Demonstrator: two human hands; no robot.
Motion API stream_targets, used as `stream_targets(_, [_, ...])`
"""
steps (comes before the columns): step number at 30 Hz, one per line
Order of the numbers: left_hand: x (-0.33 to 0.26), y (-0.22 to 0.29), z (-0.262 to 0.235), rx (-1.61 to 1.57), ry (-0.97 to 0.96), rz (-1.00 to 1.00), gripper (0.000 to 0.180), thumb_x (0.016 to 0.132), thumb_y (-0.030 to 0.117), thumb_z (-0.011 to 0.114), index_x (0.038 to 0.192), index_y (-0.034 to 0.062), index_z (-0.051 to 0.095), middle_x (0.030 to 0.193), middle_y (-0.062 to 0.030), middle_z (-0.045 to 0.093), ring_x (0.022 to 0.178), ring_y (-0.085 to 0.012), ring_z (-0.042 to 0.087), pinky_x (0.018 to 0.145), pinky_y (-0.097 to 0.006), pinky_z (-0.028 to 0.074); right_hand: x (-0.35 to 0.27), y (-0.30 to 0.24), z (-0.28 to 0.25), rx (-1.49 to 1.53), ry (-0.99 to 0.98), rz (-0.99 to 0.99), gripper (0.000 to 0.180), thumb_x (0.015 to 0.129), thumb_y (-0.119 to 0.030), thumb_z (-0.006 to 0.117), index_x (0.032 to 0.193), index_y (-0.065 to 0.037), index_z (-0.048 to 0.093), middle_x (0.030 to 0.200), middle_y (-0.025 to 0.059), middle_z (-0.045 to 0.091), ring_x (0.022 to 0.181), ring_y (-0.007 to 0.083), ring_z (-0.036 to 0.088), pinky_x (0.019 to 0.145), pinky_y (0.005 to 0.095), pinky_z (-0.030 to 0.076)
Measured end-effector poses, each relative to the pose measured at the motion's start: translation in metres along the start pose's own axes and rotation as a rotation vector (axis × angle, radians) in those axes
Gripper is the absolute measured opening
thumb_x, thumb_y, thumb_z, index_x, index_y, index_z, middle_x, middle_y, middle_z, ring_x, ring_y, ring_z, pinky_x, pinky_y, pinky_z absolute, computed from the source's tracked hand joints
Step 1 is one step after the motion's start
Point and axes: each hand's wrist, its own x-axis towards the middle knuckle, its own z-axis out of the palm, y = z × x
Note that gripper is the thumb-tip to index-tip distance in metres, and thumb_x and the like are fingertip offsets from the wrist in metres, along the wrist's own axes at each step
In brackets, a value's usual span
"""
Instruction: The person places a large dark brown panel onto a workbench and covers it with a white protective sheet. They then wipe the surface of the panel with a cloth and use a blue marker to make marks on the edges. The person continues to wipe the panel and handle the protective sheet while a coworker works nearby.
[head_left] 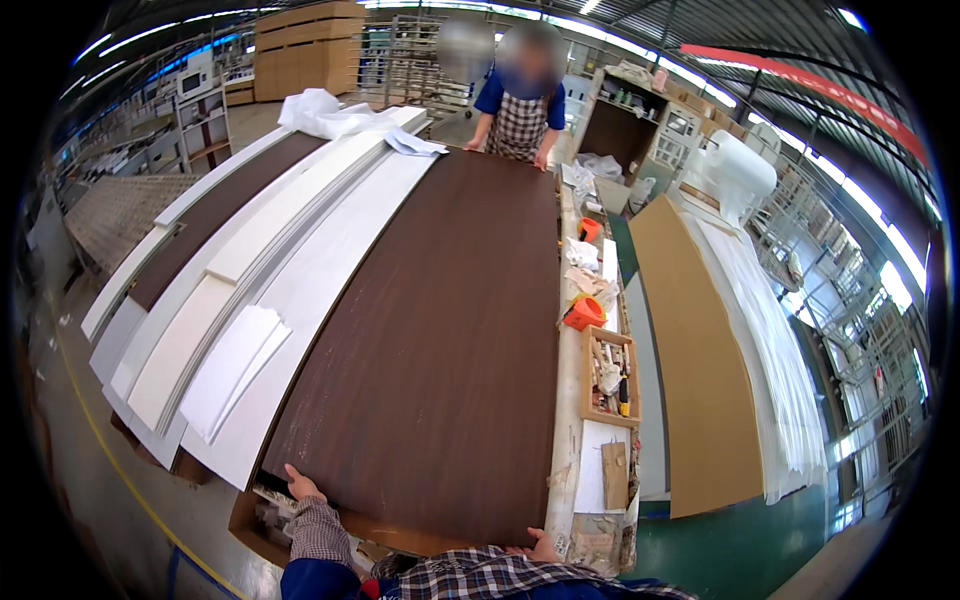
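Note:
A long dark brown wood-grain panel (430, 330) lies lengthwise in front of me. My left hand (303, 484) is closed on its near edge by the left corner, with the fingers partly hidden. At the near right corner my right hand (542, 549) grips the same edge, its fingers partly below the panel. Across from me a co-worker (520, 105) in a checked apron has both hands on the far end. White boards (310, 245) lie along the panel's left side, with folded white sheets (235, 365) on them.
A narrow ledge on the right carries a wooden tool box (610, 378) and orange tape dispensers (584, 312). Farther right stand a brown board stack (690, 370) and a roll of white wrap (738, 172). Brown cardboard (310, 50) is piled at the back left.

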Motion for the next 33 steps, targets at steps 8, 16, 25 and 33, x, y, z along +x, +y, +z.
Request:
stream_targets(8, [0.023, -0.008, -0.002, 0.062, -0.037, 0.0, 0.084, 0.083, 0.064, 0.043, 0.126, -0.0088, 0.035, 0.125, -0.021, 0.046, 0.105, -0.0336, 0.05, 0.091, -0.045, 0.043, 0.044, 0.002, -0.018, 0.022, -0.122, -0.044, 0.079, 0.075, -0.05, 0.066, 0.134, -0.013, 0.03, 0.134, 0.0107, 0.035, 0.123, 0.0325, 0.032, 0.1, 0.053, 0.03])
stream_targets(16, [0.025, 0.002, -0.005, 0.067, -0.006, -0.009, 0.087, 0.081, 0.064, 0.046, 0.125, -0.0111, 0.039, 0.126, -0.0198, 0.047, 0.107, -0.0327, 0.05, 0.093, -0.043, 0.041, -0.002, 0.01, -0.019, -0.068, -0.266, -0.109, 0.078, 0.073, -0.048, 0.07, 0.132, -0.012, 0.035, 0.134, 0.0053, 0.04, 0.124, 0.0252, 0.034, 0.107, 0.0435, 0.027])
stream_targets(25, [0.017, 0.024, -0.012, 0.078, -0.172, -0.078, 0.084, 0.083, 0.063, 0.045, 0.127, -0.0077, 0.039, 0.127, -0.0172, 0.047, 0.106, -0.03, 0.052, 0.09, -0.041, 0.045, -0.103, 0.014, -0.001, -0.115, -0.151, 0.171, 0.073, 0.079, -0.04, 0.067, 0.135, -0.009, 0.033, 0.133, 0.0147, 0.042, 0.12, 0.0281, 0.043, 0.104, 0.0397, 0.034])
stream_targets(33, [-0.002, 0.007, -0.004, -0.153, -0.35, -0.209, 0.074, 0.088, 0.056, 0.041, 0.135, -0.0002, 0.032, 0.136, -0.0145, 0.039, 0.116, -0.0326, 0.045, 0.096, -0.048, 0.04, -0.108, 0.002, -0.023, 0.112, -0.375, -0.083, 0.066, 0.079, -0.023, 0.07, 0.132, -0.008, 0.035, 0.13, 0.0125, 0.045, 0.121, 0.028, 0.041, 0.103, 0.0419, 0.036])
